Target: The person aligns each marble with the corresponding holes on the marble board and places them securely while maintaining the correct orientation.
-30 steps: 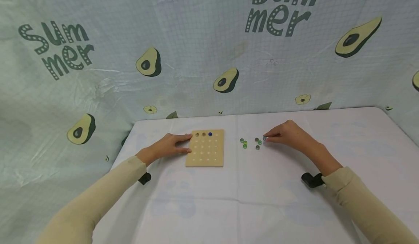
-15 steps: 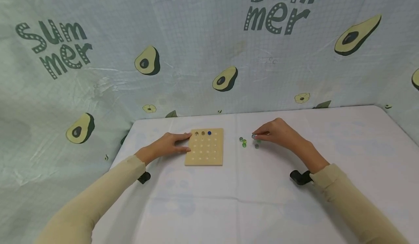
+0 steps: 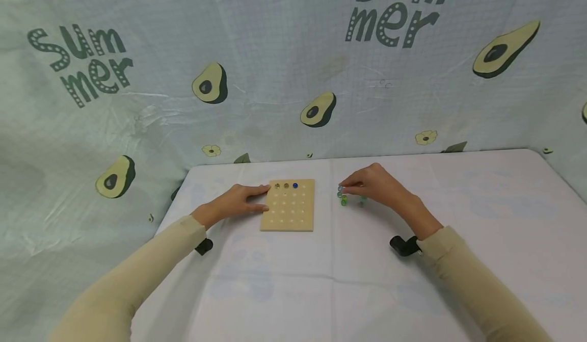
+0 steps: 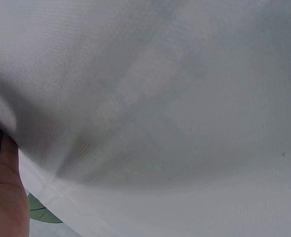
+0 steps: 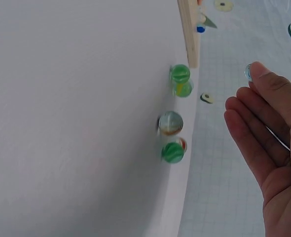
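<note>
My left hand (image 3: 236, 201) rests at the left edge of a square wooden board (image 3: 307, 207) with rows of shallow hollows, its outstretched fingers and thumb touching that edge. Three marbles lie in the top row: two brownish ones and a blue marble (image 3: 295, 185). To the board's right, my right hand (image 3: 378, 184) pinches a clear bluish marble (image 5: 248, 72) between thumb and fingertip, above the tabletop. Below it lie green marbles (image 3: 344, 202). A clear marble with a brown streak (image 5: 170, 123) and a green-striped marble (image 5: 173, 153) lie nearby. In the left wrist view only part of the left hand shows.
A white cloth covers the table (image 3: 293, 301). Behind it hangs a pale sheet (image 3: 257, 51) printed with avocados and lettering. Each wrist carries a small black camera.
My right hand has moved left with the pinched marble, from the right side of the loose marbles to above the left ones. The left hand stays at the board.
</note>
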`<state>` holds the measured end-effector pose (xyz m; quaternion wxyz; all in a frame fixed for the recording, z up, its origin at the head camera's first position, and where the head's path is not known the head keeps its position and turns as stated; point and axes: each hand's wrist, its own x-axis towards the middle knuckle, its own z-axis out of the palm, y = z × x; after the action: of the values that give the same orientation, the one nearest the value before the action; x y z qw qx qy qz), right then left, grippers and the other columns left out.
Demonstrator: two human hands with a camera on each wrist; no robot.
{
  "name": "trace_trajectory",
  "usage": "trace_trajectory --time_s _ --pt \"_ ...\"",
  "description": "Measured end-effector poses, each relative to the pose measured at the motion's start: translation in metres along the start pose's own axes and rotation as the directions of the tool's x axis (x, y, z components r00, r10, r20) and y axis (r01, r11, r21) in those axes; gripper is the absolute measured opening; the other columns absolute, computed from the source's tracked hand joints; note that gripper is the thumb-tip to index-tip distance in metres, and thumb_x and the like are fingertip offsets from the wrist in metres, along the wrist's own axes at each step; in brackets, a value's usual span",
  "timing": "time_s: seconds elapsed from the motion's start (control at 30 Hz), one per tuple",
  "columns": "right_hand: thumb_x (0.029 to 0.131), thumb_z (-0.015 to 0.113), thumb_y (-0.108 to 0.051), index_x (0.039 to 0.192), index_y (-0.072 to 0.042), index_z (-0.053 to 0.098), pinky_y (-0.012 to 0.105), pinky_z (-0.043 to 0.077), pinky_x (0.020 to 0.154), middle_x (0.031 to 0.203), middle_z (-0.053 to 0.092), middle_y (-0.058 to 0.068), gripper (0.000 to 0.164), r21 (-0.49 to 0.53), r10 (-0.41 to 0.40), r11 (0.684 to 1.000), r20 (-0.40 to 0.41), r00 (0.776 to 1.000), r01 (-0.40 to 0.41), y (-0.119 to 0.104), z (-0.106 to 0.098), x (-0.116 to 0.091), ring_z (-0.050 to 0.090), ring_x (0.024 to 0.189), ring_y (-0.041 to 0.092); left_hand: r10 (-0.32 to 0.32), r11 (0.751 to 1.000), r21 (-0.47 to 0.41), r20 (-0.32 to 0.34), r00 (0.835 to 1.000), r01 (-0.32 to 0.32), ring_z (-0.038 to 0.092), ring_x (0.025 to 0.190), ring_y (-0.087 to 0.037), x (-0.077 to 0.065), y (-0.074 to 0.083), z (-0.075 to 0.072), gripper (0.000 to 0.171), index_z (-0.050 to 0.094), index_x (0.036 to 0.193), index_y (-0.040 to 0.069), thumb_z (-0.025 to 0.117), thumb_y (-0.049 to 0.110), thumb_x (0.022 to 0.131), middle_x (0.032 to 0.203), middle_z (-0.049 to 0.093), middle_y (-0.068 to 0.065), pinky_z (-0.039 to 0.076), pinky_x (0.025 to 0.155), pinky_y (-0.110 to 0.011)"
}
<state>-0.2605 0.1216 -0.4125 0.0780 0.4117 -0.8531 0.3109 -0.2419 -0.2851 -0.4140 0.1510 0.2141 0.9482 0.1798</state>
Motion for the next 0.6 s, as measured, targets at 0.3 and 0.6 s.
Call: trace_trajectory --time_s 0.3,0.6 --pt "0.088 0.082 -0.016 0.102 -0.008 0.083 0.026 0.060 0.069 0.096 0.079 0.002 0.016 0.035 -0.026 0.999 -0.020 0.999 0.026 -0.007 0.010 0.014 0.076 0.086 0.013 0.005 1.000 -0.009 0.005 1.000 -0.005 0.039 0.146 -0.026 0.005 0.001 0.001 0.078 0.044 0.155 0.019 0.073 0.051 0.091 0.156 0.043 -0.009 0.037 0.118 -0.046" --pt "0.089 0.080 -0.016 0.103 -0.006 0.082 0.029 0.061 0.071 0.098 0.079 0.005 0.017 0.049 -0.024 0.999 -0.014 1.000 0.024 -0.014 0.022 0.031 0.076 0.088 0.017 -0.028 1.000 0.010 0.007 1.000 0.028 0.038 0.147 -0.028 0.002 0.000 -0.002 0.079 0.043 0.155 0.019 0.073 0.052 0.091 0.156 0.042 -0.009 0.035 0.118 -0.048"
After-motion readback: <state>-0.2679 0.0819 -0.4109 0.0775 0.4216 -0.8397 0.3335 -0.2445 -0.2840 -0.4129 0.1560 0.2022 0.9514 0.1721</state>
